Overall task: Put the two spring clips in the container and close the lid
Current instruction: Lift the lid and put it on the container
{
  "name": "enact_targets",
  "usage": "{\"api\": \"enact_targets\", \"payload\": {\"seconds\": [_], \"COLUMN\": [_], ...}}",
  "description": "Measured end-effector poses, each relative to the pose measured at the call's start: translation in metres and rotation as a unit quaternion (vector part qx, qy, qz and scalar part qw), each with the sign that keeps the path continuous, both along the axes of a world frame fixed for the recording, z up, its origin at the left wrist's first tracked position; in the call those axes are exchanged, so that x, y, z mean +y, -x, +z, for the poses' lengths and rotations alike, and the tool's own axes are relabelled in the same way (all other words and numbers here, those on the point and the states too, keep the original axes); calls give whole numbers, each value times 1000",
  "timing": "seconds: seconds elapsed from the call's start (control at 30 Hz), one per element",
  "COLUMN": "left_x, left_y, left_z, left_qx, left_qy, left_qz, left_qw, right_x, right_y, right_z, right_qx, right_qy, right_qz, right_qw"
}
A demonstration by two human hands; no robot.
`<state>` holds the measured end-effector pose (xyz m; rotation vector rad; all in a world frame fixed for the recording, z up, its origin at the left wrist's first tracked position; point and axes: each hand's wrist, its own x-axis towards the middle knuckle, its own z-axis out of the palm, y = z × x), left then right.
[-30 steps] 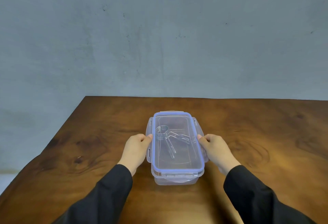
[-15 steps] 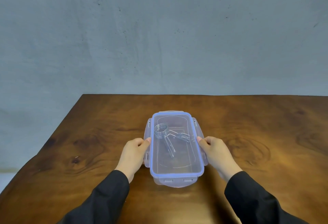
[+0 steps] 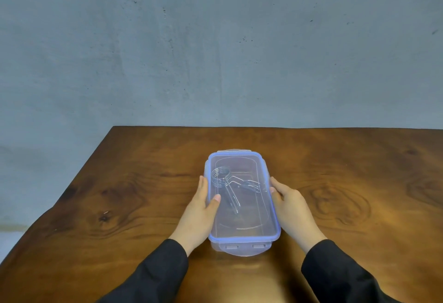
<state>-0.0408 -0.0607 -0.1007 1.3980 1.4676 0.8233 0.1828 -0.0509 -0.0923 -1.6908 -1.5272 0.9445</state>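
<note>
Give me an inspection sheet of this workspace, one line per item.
Surface: brown wooden table with visible grain and knots.
Job's things: clear container stands on the table; its blue-rimmed lid sits on top; spring clips lie inside, seen through the lid. The near latch is folded down; side latches are hidden by the hands.
Clutter: nothing seen.
Grippers: left hand presses the container's left side, thumb on the lid; right hand presses the right side.
Cables: nothing seen.
Surroundings: grey, scuffed wall behind the table; black sleeves on both arms.
</note>
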Motion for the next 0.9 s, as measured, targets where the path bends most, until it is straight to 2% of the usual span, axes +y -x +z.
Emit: {"api": "enact_targets", "payload": {"seconds": [0.1,0.2,0.37,0.5,0.6,0.63,0.7,0.73,0.8,0.9], "left_x": [-5,-8,-8,-9,-8,-7,-9,-12,-19,-27], "left_y": [-2,-4,-5,-4,-1,-1,1,2,2,-2], "left_z": [-2,-5,-10,-9,-10,-10,-7,-4,0,-4], "left_qx": [-132,-216,-264,-259,-207,-166,-10,64,188,345], "left_qy": [51,63,75,77,71,57,-16,-70,-167,-236], "left_qz": [21,41,49,36,14,10,4,-6,-93,-226], "left_qw": [990,974,960,962,976,984,1000,996,963,880], "right_x": [-4,-7,-9,-10,-12,-11,-5,2,23,62], "right_y": [5,11,19,22,22,20,14,10,7,16], "right_z": [-2,-3,-6,-6,-5,-5,3,9,24,36], "right_qx": [51,128,194,211,209,188,73,7,-84,-189], "right_qy": [13,29,50,41,55,59,31,-3,-79,-97], "right_qz": [12,-10,-48,-53,-44,-48,-52,-42,16,160], "right_qw": [999,991,978,975,975,979,996,999,993,964]}}
